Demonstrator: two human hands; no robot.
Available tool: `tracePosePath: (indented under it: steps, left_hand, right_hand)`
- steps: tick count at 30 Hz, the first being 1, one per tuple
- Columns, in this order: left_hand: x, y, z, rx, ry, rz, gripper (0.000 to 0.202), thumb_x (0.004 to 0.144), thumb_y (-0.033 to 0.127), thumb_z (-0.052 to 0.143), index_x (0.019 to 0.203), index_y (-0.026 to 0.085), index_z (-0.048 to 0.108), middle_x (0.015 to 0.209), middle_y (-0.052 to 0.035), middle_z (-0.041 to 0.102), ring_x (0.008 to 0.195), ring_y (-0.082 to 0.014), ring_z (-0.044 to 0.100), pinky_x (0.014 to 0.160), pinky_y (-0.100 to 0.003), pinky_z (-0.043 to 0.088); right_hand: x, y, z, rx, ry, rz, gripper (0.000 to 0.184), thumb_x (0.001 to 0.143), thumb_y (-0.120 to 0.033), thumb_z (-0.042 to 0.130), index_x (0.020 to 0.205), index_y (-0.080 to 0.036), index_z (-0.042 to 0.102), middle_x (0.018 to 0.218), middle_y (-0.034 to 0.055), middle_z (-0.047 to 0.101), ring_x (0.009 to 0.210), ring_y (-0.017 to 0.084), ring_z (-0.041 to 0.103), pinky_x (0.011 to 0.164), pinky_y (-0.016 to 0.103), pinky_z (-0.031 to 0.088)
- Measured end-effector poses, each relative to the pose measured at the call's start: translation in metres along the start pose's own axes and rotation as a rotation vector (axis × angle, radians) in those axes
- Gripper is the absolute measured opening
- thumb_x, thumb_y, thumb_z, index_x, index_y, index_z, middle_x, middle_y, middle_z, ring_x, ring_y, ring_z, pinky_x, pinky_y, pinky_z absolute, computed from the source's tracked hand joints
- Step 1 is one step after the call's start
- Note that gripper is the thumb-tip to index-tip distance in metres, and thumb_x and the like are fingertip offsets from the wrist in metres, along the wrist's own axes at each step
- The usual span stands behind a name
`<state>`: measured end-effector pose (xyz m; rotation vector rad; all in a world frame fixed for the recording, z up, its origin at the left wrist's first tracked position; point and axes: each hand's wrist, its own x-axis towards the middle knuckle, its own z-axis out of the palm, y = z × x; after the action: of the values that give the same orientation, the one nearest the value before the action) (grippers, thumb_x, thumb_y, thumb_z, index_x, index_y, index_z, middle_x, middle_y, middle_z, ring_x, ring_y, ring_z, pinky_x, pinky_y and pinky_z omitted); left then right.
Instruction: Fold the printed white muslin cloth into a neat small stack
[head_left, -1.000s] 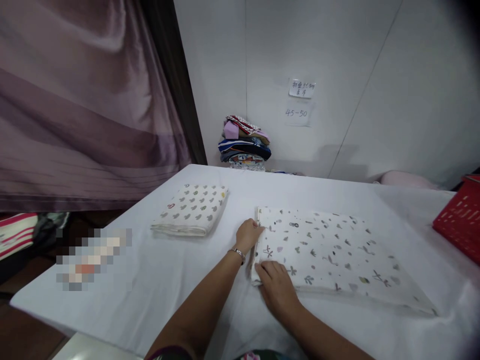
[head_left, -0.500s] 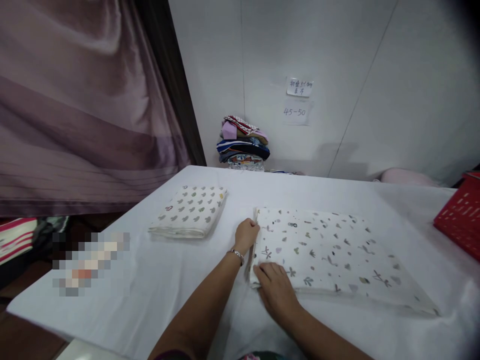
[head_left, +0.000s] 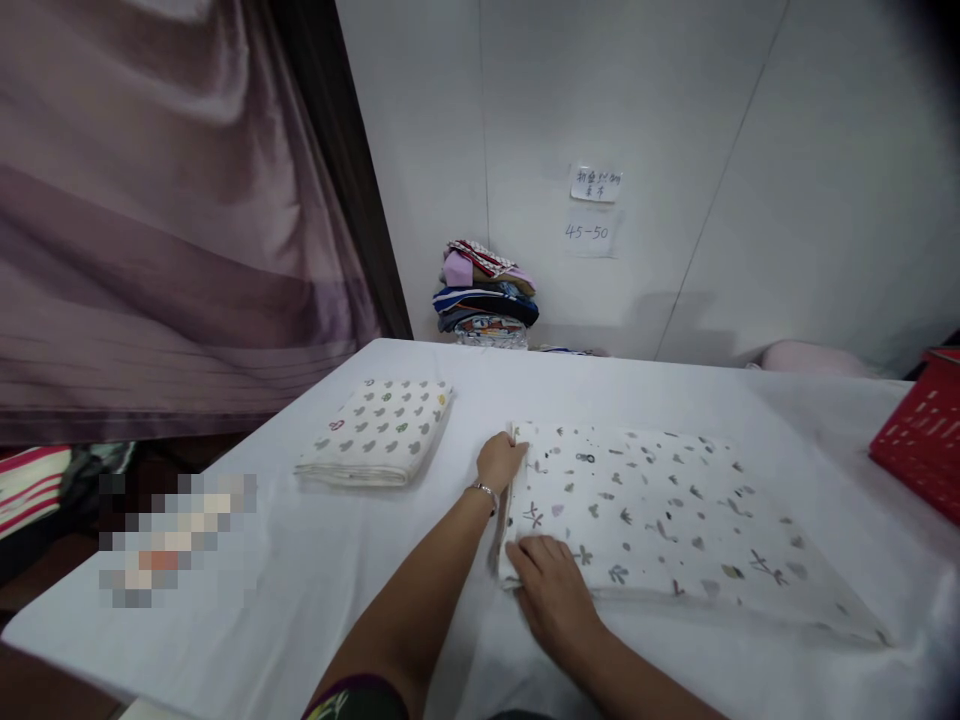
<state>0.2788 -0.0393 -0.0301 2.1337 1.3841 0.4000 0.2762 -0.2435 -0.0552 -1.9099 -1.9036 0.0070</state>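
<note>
A white cloth with small leaf prints [head_left: 675, 520] lies folded flat on the white table [head_left: 315, 560]. My left hand [head_left: 501, 462], a bracelet on its wrist, pinches the cloth's far left corner. At the near left corner my right hand [head_left: 551, 590] has its fingers curled over the cloth's edge. A smaller folded cloth with a tree print [head_left: 379, 432] rests to the left, apart from both hands.
A stack of folded colourful fabrics [head_left: 486, 295] sits against the white wall behind the table. A red perforated basket [head_left: 919, 440] stands at the right edge. A mauve curtain [head_left: 150, 220] hangs on the left. Two paper notes [head_left: 594, 208] are stuck on the wall.
Both hands stay on the cloth's left edge; the left hand has crept slightly toward the far corner. The view has tilted up a little.
</note>
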Motion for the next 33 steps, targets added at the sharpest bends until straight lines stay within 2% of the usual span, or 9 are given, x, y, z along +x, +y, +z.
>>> tracePosePath:
  steps: [8,17,22,28,33]
  left_hand:
    - [0.007,-0.005,0.008,-0.002,0.049,-0.037,0.015,0.080,0.031,0.048,0.077,0.020,0.057,0.084,-0.0046,0.066,0.079,-0.0184,0.060,0.063,-0.026,0.039]
    - [0.024,0.006,0.007,-0.016,0.059,-0.030,0.024,0.076,0.043,0.054,0.075,0.020,0.056,0.084,-0.0051,0.066,0.078,-0.0192,0.059,0.062,-0.026,0.038]
    - [0.037,0.009,0.010,-0.057,0.070,-0.058,0.021,0.077,0.039,0.052,0.076,0.019,0.058,0.088,-0.0063,0.067,0.084,-0.0199,0.060,0.064,-0.026,0.038]
    - [0.048,0.003,0.014,-0.126,0.056,-0.128,0.020,0.078,0.031,0.048,0.078,0.016,0.061,0.084,-0.0091,0.068,0.078,-0.0186,0.062,0.061,-0.025,0.038]
    - [0.060,0.002,0.013,-0.140,0.029,-0.120,0.023,0.076,0.035,0.052,0.073,0.015,0.062,0.080,-0.0098,0.068,0.076,-0.0187,0.062,0.061,-0.024,0.039]
  right_hand:
    - [0.000,0.002,0.003,0.002,0.011,-0.002,0.049,0.073,-0.005,0.051,0.120,-0.017,0.052,0.104,0.0083,0.057,0.094,0.022,0.047,0.082,0.035,0.036]
    - [0.001,0.001,0.002,0.039,-0.012,0.020,0.047,0.074,-0.007,0.052,0.120,-0.017,0.052,0.106,0.0080,0.057,0.094,0.022,0.046,0.084,0.036,0.035]
    - [0.001,0.001,0.001,0.047,-0.020,0.021,0.049,0.073,-0.007,0.052,0.121,-0.017,0.052,0.107,0.0081,0.057,0.095,0.022,0.046,0.085,0.036,0.035]
    - [0.001,0.002,0.004,0.039,-0.015,0.010,0.048,0.074,-0.008,0.053,0.121,-0.017,0.051,0.106,0.0077,0.057,0.095,0.022,0.045,0.085,0.035,0.035]
    - [0.001,0.001,0.001,0.027,0.008,0.003,0.047,0.073,-0.007,0.053,0.119,-0.017,0.051,0.104,0.0077,0.057,0.094,0.021,0.046,0.083,0.035,0.035]
